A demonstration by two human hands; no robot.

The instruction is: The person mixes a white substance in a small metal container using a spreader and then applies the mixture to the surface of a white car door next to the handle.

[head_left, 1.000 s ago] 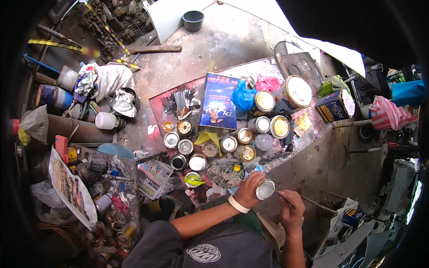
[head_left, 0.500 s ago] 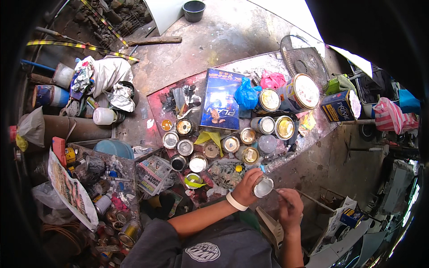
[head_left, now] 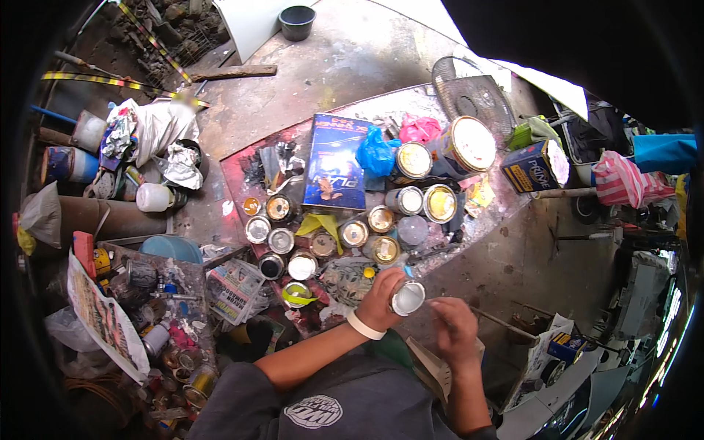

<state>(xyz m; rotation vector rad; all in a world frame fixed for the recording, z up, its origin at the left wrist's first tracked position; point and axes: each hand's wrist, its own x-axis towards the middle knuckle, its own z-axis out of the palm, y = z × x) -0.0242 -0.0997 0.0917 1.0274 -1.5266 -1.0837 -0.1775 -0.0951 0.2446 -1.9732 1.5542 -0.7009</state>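
Observation:
My left hand (head_left: pixel 380 301), with a white band at the wrist, is closed around a small open can (head_left: pixel 408 298) tipped toward me, with pale grey paint inside. To the right of its rim is my right hand (head_left: pixel 456 331), its fingers curled and slightly blurred. Whatever those fingers hold is too small or smeared to make out. Just beyond my left hand, on the table, lie a small yellow cap (head_left: pixel 369 272) and a patterned cloth (head_left: pixel 343 281). Several small paint cans stand past them, among them a white-topped can (head_left: pixel 302 265) and a gold-rimmed can (head_left: pixel 383 250).
The paint-stained table (head_left: pixel 238 165) also bears a flat blue tin (head_left: pixel 335 161), a blue plastic bag (head_left: pixel 376 152), a large paint can (head_left: pixel 463 147) and a fan guard (head_left: pixel 473 95). A cluttered side bench with newspaper (head_left: pixel 233 291) is at left. A black bucket (head_left: pixel 297 23) stands on the far floor.
My right hand has drawn slightly away from the can's rim. My left hand still grips the can. The whole scene has shifted left in view.

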